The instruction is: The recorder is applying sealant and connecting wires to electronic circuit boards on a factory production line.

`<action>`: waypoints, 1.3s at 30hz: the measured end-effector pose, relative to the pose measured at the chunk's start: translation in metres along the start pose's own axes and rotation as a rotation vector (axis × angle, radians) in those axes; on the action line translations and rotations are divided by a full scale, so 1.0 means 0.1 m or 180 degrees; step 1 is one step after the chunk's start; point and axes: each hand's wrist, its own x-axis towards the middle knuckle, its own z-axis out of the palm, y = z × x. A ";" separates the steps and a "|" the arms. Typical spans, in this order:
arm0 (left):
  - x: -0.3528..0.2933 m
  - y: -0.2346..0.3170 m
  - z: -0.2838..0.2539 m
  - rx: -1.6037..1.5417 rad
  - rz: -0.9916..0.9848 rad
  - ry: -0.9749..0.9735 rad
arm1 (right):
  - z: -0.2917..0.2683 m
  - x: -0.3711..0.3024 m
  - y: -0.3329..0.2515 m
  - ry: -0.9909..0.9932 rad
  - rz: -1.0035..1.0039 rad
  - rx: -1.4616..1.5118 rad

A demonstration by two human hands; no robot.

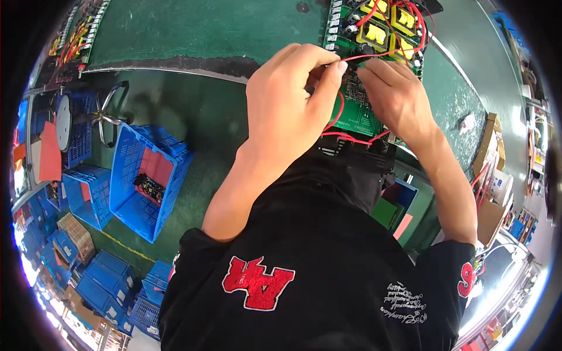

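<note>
A green circuit board [362, 120] lies in front of me at the table's near edge. Several yellow-and-black transformers [373, 34] stand on its far part, with red wires looping among them. Between thumb and forefinger, my left hand [293, 102] pinches a red wire [380, 54] that runs right toward the transformers. My right hand [401, 96] is closed over the right side of the board, its fingertips bent down and pressed together. Whatever they hold is hidden. Another red wire [338, 111] curves down past my left thumb toward the board's near edge.
Green-topped table [175, 35] stretches to the left, with another populated board [88, 35] at its far left. Below are blue plastic crates [149, 181] and a round stool [63, 123] on the floor. A cardboard box [492, 146] stands at the right.
</note>
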 end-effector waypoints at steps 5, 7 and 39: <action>-0.02 0.13 -0.02 -0.0227 -0.0131 -0.0033 | -0.25 -0.09 -0.10 0.0786 0.0335 -0.0094; -0.07 0.28 -0.01 -0.0256 -0.0198 -0.0228 | -0.39 -0.27 -0.31 0.1511 0.1601 0.1042; -0.38 0.55 0.61 -0.1084 -0.0904 -0.0666 | -0.27 -0.74 -0.38 0.1590 0.1771 0.1885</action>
